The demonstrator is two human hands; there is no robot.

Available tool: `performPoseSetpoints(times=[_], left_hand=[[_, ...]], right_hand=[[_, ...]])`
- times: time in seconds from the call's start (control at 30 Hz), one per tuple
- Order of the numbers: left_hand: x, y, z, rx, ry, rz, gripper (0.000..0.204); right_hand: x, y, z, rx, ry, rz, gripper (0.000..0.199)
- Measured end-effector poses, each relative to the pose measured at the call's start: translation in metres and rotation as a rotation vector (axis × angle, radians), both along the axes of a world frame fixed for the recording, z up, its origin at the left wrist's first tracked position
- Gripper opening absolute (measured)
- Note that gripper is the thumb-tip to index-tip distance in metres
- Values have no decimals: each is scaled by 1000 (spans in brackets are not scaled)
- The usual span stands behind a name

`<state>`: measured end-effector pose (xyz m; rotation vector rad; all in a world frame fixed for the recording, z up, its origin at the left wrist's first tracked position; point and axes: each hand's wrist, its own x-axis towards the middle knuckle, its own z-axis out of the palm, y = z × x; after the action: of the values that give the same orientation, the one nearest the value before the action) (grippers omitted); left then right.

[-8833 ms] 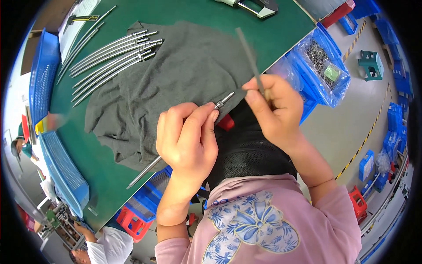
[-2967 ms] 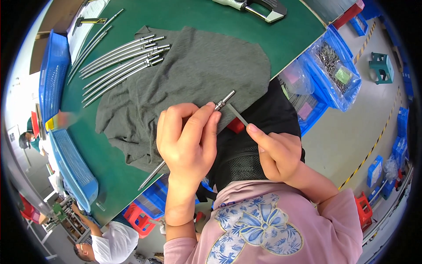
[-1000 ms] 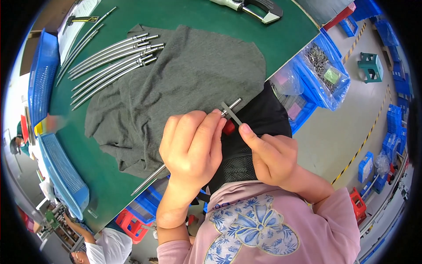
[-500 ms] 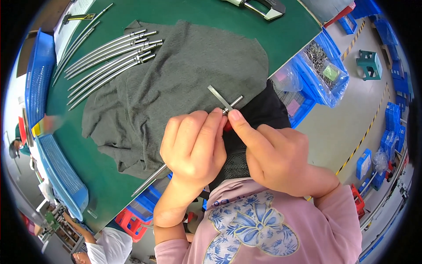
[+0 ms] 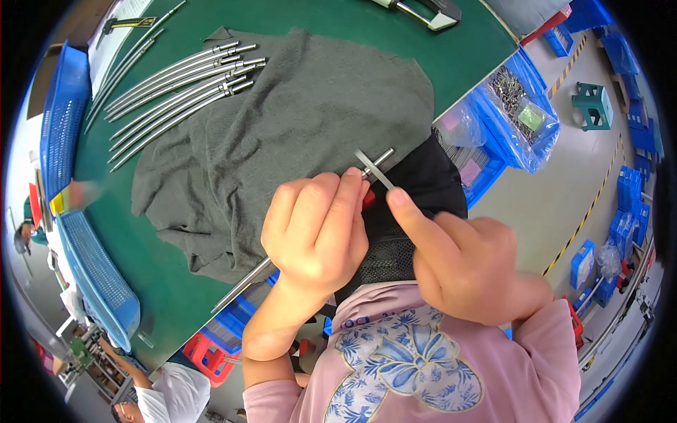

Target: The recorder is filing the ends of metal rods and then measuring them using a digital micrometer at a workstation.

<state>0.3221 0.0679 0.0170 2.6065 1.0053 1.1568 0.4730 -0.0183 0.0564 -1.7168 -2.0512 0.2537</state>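
My left hand (image 5: pixel 315 233) is closed around a slim metal rod (image 5: pixel 384 156). Its short stepped end sticks out past the fingertips. The rod's long part (image 5: pixel 240 287) emerges below the hand, toward the table edge. In my right hand (image 5: pixel 465 264) is a narrow, flat metal file (image 5: pixel 374 170), with the index finger stretched along it. The file lies crosswise over the rod, just beyond my left fingertips. A small red thing (image 5: pixel 368 200) shows between the hands; its kind is unclear. Beneath and beyond the hands a dark grey cloth (image 5: pixel 331 99) is spread.
Several similar metal rods (image 5: pixel 180 84) lie at the cloth's far left on the green table (image 5: pixel 176 310). Blue baskets (image 5: pixel 102 275) line the left side. At the right, a blue bin (image 5: pixel 518 106) holds small metal parts. A green stool (image 5: pixel 592 106) stands on the floor.
My right hand has moved right and slightly down, drawing the file across the rod, so less of it extends past the far side. My left hand has shifted slightly right.
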Motion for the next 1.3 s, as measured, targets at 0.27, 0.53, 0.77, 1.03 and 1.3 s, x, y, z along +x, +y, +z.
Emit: performPoseSetpoints(times=[0.27, 0.53, 0.77, 1.03, 1.3], left_hand=[[-1, 2, 2, -17, 21, 3, 26], [0, 3, 3, -28, 30, 12, 25], [-1, 2, 5, -26, 44, 2, 25], [-1, 5, 7, -14, 46, -2, 26], [-2, 2, 5, -12, 36, 5, 24]], right_hand=[[-4, -6, -29, 140, 79, -39, 56], [-7, -7, -56, 236, 188, -40, 54], [-13, 2, -70, 349, 267, -61, 54], [-9, -5, -76, 309, 250, -36, 49], [-6, -1, -65, 294, 277, -4, 51]])
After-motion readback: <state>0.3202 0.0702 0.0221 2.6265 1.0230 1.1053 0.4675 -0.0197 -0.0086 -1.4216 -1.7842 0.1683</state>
